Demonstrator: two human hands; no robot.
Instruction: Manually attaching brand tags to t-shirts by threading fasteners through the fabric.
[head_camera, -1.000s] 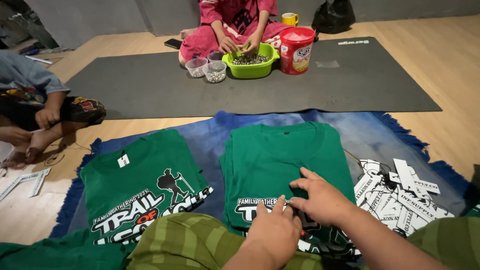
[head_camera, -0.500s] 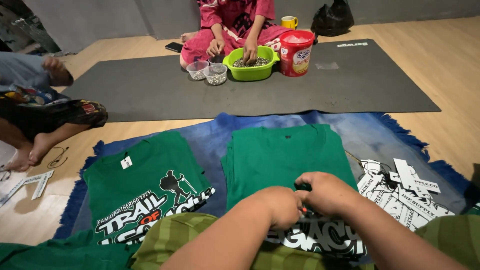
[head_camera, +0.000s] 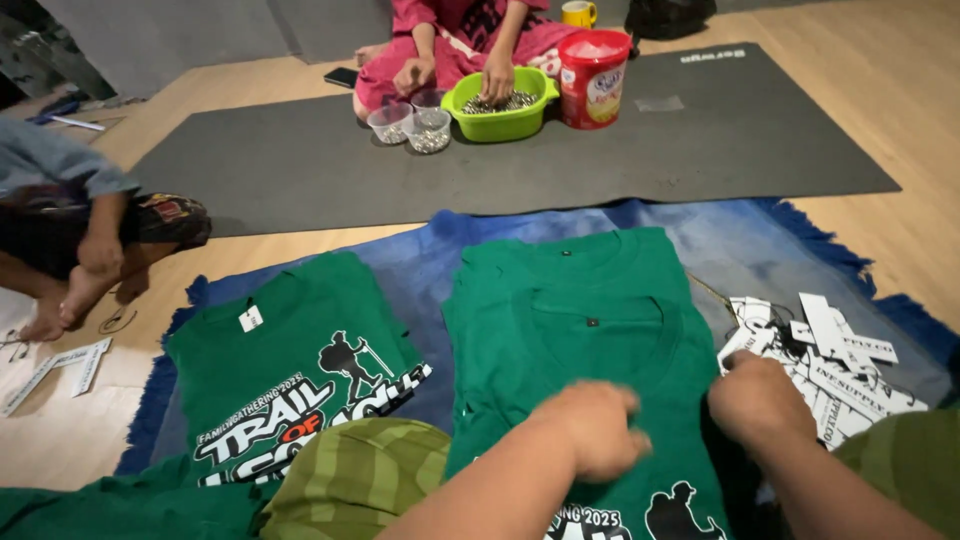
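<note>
Left hand (head_camera: 597, 430) in a loose fist, knuckles up, resting on the top green shirt (head_camera: 590, 340) of the stack. Right hand (head_camera: 758, 400) also curled, at that shirt's right edge; can't tell if it pinches fabric. Stack lies on the blue rug (head_camera: 700, 225), with a pile of white paper strips (head_camera: 835, 350) just right. Second green shirt (head_camera: 290, 370) lies to the left, print up.

Matt green cloth shirt (head_camera: 590, 330), glossy plastic tub (head_camera: 594, 80)
</note>
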